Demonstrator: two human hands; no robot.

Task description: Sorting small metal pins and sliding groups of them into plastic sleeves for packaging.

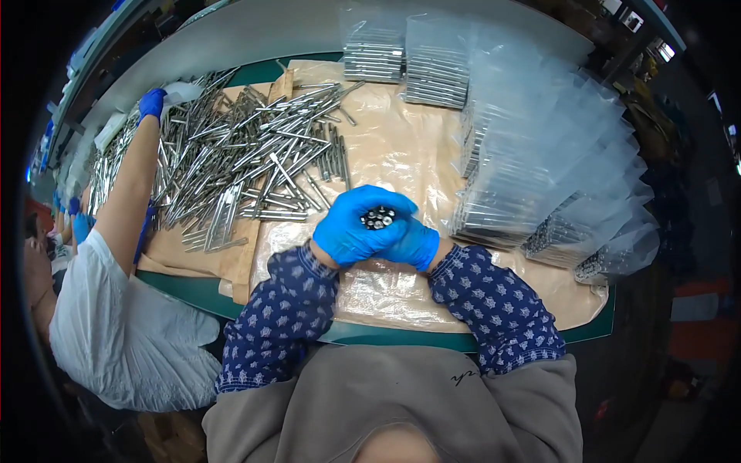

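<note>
Both my hands wear blue gloves and are cupped together over the table's near middle. My left hand (351, 226) wraps around a small bundle of metal rods (378, 218), whose round ends face up at me. My right hand (415, 244) presses against the same bundle from the right and below. A big loose heap of metal rods (247, 158) lies just beyond my left hand on brown paper (401, 147).
Clear plastic bags packed with rods (540, 170) are stacked at the right and at the back (409, 65). A co-worker in a white shirt (116, 332) sits at my left, one blue-gloved hand (151, 103) reaching to the heap's far side. The green table edge (386, 336) runs below my wrists.
</note>
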